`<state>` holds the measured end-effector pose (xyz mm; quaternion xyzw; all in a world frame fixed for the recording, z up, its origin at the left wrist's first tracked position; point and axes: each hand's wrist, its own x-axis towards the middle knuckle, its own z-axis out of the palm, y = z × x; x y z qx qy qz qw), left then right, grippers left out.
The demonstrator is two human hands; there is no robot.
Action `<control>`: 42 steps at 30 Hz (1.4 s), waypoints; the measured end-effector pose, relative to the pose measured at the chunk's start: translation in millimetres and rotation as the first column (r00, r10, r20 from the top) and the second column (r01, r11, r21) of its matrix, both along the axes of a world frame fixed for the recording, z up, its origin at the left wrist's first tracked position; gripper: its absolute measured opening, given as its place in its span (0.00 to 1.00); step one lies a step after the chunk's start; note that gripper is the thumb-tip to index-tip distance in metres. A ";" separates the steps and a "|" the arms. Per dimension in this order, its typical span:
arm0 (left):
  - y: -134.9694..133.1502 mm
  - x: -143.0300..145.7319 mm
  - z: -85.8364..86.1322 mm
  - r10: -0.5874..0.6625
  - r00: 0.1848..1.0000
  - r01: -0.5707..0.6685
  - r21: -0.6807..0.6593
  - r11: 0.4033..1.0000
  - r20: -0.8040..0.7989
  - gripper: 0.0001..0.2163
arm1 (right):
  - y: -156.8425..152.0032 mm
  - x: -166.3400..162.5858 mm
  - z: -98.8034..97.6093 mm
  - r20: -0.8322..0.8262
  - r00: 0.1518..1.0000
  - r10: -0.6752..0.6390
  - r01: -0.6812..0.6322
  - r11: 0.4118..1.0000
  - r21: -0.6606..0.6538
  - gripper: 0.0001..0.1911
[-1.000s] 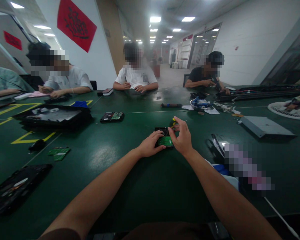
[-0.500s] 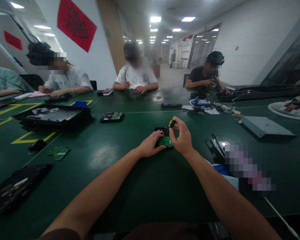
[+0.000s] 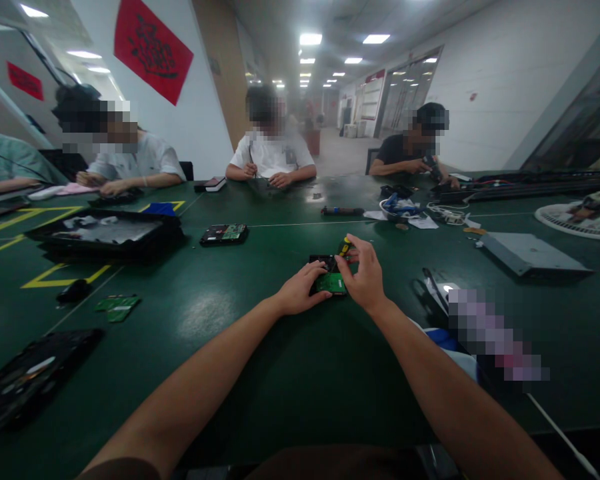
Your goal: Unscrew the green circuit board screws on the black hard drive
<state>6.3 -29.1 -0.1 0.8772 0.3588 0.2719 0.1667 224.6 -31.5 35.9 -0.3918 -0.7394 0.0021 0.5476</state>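
Observation:
A small black hard drive with a green circuit board (image 3: pixel 330 283) lies on the green table (image 3: pixel 260 373) in front of me. My left hand (image 3: pixel 300 290) rests on its left edge, fingers curled against it and holding it down. My right hand (image 3: pixel 364 275) pinches a screwdriver with a yellow and black handle (image 3: pixel 345 247), held upright over the drive's far right part. Its tip is hidden behind my fingers.
A second drive (image 3: pixel 225 233) and a black tray (image 3: pixel 105 233) lie to the left, green boards (image 3: pixel 119 307) nearer. A grey box (image 3: pixel 530 254) sits at right, a bowl of parts (image 3: pixel 397 208) beyond. Three people sit across the table.
My right hand has shifted slightly on the screwdriver handle, which tilts a little differently. The left hand and the drive stay where they were.

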 end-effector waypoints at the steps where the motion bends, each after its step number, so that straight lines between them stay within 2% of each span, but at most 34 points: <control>1: 0.2 0.0 -0.2 -0.001 1.000 0.001 0.000 1.000 -0.001 0.31 | 0.1 0.1 0.0 0.001 1.000 0.005 -0.005 1.000 0.000 0.28; 42: -1.4 0.5 2.4 -0.007 1.000 0.007 0.012 1.000 -0.016 0.30 | 0.3 -1.1 -0.8 -0.014 1.000 0.005 -0.005 1.000 0.008 0.28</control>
